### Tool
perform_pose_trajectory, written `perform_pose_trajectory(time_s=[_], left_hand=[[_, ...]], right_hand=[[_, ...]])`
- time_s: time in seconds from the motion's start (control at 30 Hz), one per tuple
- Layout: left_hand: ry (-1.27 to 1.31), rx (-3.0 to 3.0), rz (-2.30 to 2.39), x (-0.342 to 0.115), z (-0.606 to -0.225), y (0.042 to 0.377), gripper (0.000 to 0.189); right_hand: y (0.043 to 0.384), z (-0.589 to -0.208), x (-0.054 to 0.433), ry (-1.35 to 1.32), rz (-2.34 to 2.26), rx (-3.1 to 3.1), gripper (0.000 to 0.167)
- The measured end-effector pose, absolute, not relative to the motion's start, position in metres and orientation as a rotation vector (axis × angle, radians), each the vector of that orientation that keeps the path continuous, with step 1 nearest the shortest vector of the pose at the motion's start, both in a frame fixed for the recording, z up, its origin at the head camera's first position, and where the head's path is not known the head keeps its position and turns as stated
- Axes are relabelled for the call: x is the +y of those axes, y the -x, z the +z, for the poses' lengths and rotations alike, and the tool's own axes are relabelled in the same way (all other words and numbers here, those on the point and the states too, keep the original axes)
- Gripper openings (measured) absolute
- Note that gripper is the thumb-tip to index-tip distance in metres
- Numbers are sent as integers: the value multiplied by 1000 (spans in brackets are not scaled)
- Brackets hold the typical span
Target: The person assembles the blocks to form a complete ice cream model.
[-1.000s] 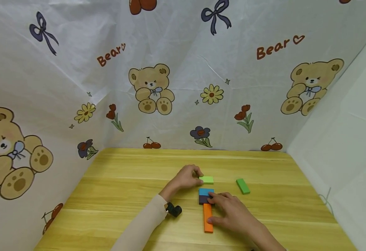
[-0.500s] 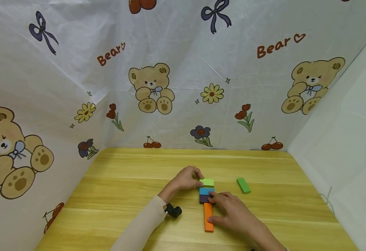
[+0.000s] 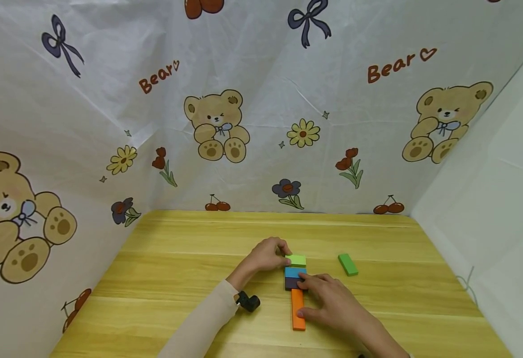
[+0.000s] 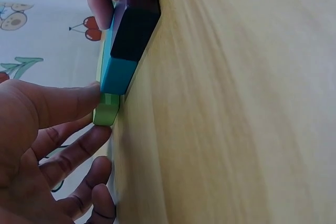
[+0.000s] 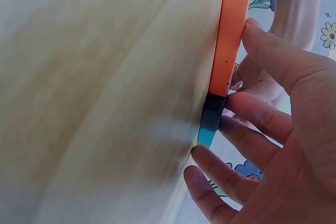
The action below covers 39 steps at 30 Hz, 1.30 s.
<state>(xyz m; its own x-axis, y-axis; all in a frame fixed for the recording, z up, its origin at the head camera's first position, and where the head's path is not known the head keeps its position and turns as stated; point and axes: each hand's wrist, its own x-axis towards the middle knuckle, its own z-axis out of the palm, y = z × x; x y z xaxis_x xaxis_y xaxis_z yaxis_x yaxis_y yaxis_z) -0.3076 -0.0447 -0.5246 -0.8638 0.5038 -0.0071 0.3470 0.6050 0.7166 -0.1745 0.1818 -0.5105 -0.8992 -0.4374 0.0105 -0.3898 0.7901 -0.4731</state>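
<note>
My left hand [image 3: 265, 254] pinches the left end of a light green block [image 3: 298, 260], thumb on the near side and fingers on the far side. Directly in front of that block lies a blue block [image 3: 293, 272], then a dark purple block [image 3: 291, 284], all crosswise in a row. An orange block [image 3: 298, 309] runs lengthwise from the purple one toward me. From the right, my right hand [image 3: 333, 302] rests its thumb on the orange block's side. Its extended fingertips touch the purple and blue blocks, as the right wrist view also shows.
A darker green block [image 3: 348, 264] lies slantwise on the wooden table [image 3: 189, 238], to the right of the row. A black wrist camera [image 3: 249, 302] sticks out from my left wrist. Behind the table hangs a white bear-print cloth [image 3: 261, 171].
My left hand has slid the light green block toward me, closing the gap to the blue block. For the last half second it has stayed there. The right hand holds its place.
</note>
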Motion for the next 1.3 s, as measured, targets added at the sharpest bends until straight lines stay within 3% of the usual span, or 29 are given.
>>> perform_pose_trajectory(time_s=[1.07,1.3], left_hand=[[-766,2670,1025,-47,-526,299,3],[-915,2918,582,-43,-514,271,29]], right_hand=[[176,-513,182,639,-736,2867,72],[176,-512,182,646,-754,2856,71]])
